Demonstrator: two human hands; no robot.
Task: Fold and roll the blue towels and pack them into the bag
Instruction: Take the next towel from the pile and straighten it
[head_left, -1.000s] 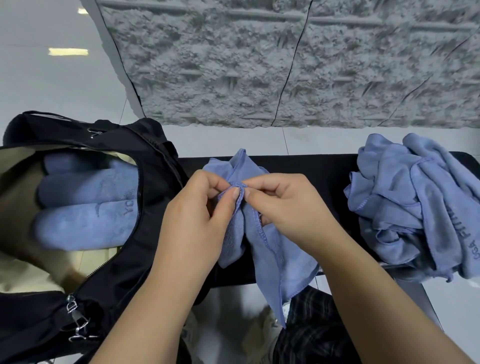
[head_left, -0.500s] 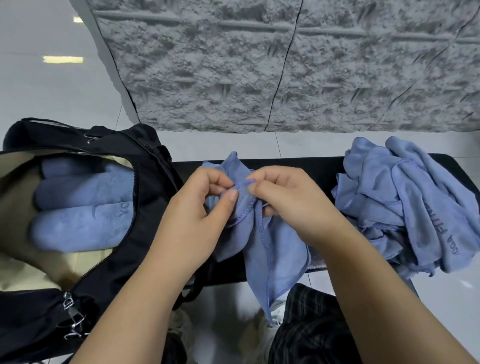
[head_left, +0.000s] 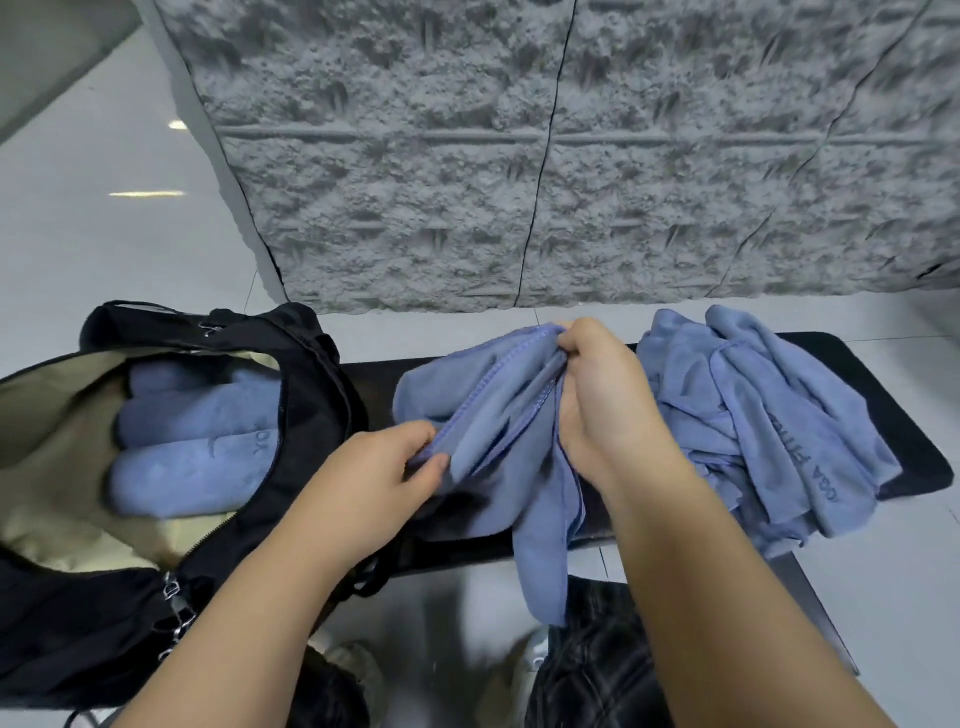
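Inside the open black bag (head_left: 291, 467) lie rolled blue towels (head_left: 192, 441); right of the bag, left hand (head_left: 374, 483) and right hand (head_left: 608, 410) fingers pinch a blue towel (head_left: 498, 431) over the tabletop (head_left: 893, 415)

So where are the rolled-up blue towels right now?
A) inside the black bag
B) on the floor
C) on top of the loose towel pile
A: the rolled blue towels lie side by side inside the open black fabric bag, against its beige lining.

hands apart | left hand (head_left: 379, 467) pulled near | right hand (head_left: 602, 395) far | towel (head_left: 498, 415) edge stretched
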